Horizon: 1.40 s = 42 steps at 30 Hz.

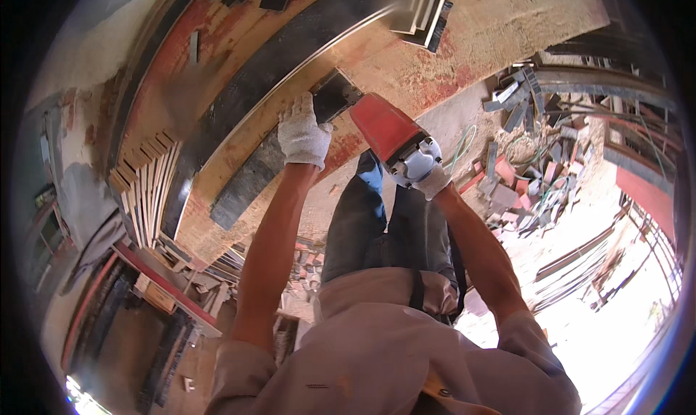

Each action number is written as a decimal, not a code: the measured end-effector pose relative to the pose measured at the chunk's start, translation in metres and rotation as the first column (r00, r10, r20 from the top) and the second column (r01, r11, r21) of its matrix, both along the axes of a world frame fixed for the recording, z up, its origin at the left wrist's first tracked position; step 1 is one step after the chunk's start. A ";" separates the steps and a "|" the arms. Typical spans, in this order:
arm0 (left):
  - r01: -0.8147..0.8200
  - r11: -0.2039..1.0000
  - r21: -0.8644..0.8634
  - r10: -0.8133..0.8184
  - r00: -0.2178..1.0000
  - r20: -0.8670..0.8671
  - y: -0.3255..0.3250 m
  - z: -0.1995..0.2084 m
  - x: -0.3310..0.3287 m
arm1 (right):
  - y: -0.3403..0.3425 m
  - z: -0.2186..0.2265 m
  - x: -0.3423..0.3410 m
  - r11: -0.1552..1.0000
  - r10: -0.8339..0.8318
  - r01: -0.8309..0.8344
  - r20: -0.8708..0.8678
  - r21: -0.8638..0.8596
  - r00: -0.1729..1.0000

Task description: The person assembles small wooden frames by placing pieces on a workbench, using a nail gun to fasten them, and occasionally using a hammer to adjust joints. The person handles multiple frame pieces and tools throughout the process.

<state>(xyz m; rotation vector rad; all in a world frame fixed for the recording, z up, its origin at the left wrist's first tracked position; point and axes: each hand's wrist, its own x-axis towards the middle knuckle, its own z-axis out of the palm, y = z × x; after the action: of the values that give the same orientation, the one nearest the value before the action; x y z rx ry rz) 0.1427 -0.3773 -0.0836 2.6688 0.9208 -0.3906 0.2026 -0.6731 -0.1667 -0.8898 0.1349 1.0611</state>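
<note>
My left hand point(303, 141), in a pale knitted glove, lies palm down on the long, narrow, dark flat board point(250, 190), its fingers extended forward, lightly parted, and its thumb angled to the right; they are not wrapped around anything that I can see. The left forearm rises nearly straight from below, wrist in line. My right hand point(433, 179), likewise gloved, is closed around the rear of the red, tapered-bodied power tool point(384, 129), the forearm slanting up and leftward to it. The tool's front end sits just beside the board's far end; contact between them cannot be determined. The board lies diagonally on the worn, red-stained wooden counter point(500, 31), with the fanned stack of thin, pale-edged panels point(152, 190) to its left.
</note>
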 end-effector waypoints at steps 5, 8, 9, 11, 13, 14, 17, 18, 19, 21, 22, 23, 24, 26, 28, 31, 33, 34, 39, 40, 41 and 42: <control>0.007 0.998 0.061 -0.007 1.000 -0.003 -0.001 -0.004 -0.003 | -0.017 0.019 0.011 0.998 0.045 -0.039 -0.170 0.039 0.984; -0.017 1.000 0.022 0.017 1.000 0.014 0.000 0.005 0.007 | -0.027 0.025 0.017 0.997 0.059 -0.046 -0.235 0.062 0.970; -0.021 1.000 0.006 0.021 1.000 0.014 -0.001 0.007 0.004 | -0.030 0.029 0.018 0.996 0.069 -0.052 -0.259 0.072 0.963; -0.043 0.999 0.015 0.043 0.999 0.033 -0.005 0.007 -0.001 | -0.034 0.035 0.018 0.993 0.097 -0.069 -0.317 0.099 0.944; -0.058 0.998 -0.012 0.059 0.992 0.113 -0.006 0.000 -0.010 | -0.034 0.043 0.013 0.985 0.136 -0.085 -0.379 0.148 0.915; -0.064 0.997 -0.041 0.071 0.980 0.184 -0.001 -0.002 -0.016 | -0.027 0.042 0.011 0.974 0.174 -0.095 -0.408 0.207 0.896; -0.122 0.989 -0.080 0.142 0.930 0.338 0.010 -0.005 -0.037 | -0.001 0.053 0.001 0.977 0.194 -0.124 -0.469 0.176 0.862; -0.153 0.984 -0.096 0.177 0.915 0.362 0.008 -0.002 -0.050 | 0.004 0.062 -0.006 0.990 0.103 -0.134 -0.462 -0.036 0.881; -0.168 0.980 -0.107 0.193 0.927 0.320 0.006 0.000 -0.056 | 0.014 0.064 -0.001 0.990 0.142 -0.117 -0.621 0.080 0.771; -0.202 0.972 -0.124 0.227 0.945 0.237 0.005 0.002 -0.066 | 0.031 0.079 -0.006 0.989 0.146 -0.141 -0.515 0.049 0.845; -0.199 0.971 -0.136 0.228 0.942 0.247 0.005 0.004 -0.065 | 0.035 0.086 -0.009 0.989 0.142 -0.144 -0.456 0.030 0.879; -0.195 0.970 -0.148 0.228 0.939 0.256 0.007 0.005 -0.061 | 0.025 0.048 -0.017 0.974 0.196 -0.217 -0.239 -0.064 0.951; -0.173 0.973 -0.153 0.210 0.938 0.275 0.010 0.010 -0.052 | 0.015 0.011 -0.025 0.950 0.247 -0.246 -0.018 -0.192 0.969; -0.214 0.962 -0.171 0.248 0.944 0.215 0.007 0.011 -0.051 | 0.018 0.020 -0.016 0.961 0.227 -0.253 -0.210 -0.108 0.951; -0.222 0.961 -0.165 0.255 0.942 0.217 0.009 0.008 -0.056 | 0.029 0.048 0.000 0.973 0.191 -0.231 -0.480 -0.024 0.856; -0.188 0.971 -0.151 0.221 0.943 0.249 0.008 0.006 -0.062 | 0.031 0.058 0.003 0.930 0.334 -0.361 -0.242 -0.074 0.911; -0.178 0.971 -0.159 0.209 0.955 0.210 0.009 0.019 -0.046 | 0.006 0.017 -0.005 0.925 0.343 -0.336 0.011 -0.176 0.939; -0.159 0.979 -0.125 0.184 0.957 0.224 0.008 0.022 -0.045 | 0.000 0.014 -0.004 0.903 0.393 -0.350 0.152 -0.249 0.907; -0.135 0.990 0.036 0.113 0.927 0.357 0.004 0.014 -0.063 | -0.101 0.013 0.030 0.669 0.699 -0.414 0.334 -0.617 0.632; -0.123 0.988 0.088 0.088 0.941 0.328 0.009 0.016 -0.069 | -0.129 0.015 0.042 0.617 0.736 -0.400 0.317 -0.677 0.599; -0.105 0.987 0.123 0.065 0.953 0.296 0.006 0.020 -0.073 | -0.160 0.021 0.055 0.564 0.761 -0.369 0.291 -0.739 0.580; -0.080 0.986 0.147 0.039 0.963 0.267 0.001 0.028 -0.084 | -0.187 0.028 0.066 0.518 0.775 -0.330 0.269 -0.789 0.572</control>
<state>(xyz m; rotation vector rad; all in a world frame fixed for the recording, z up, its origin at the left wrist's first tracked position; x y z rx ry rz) 0.0583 -0.3760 -0.0560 2.7354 0.9801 0.0547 0.2689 -0.8604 -0.1382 -2.0374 -0.4089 1.3259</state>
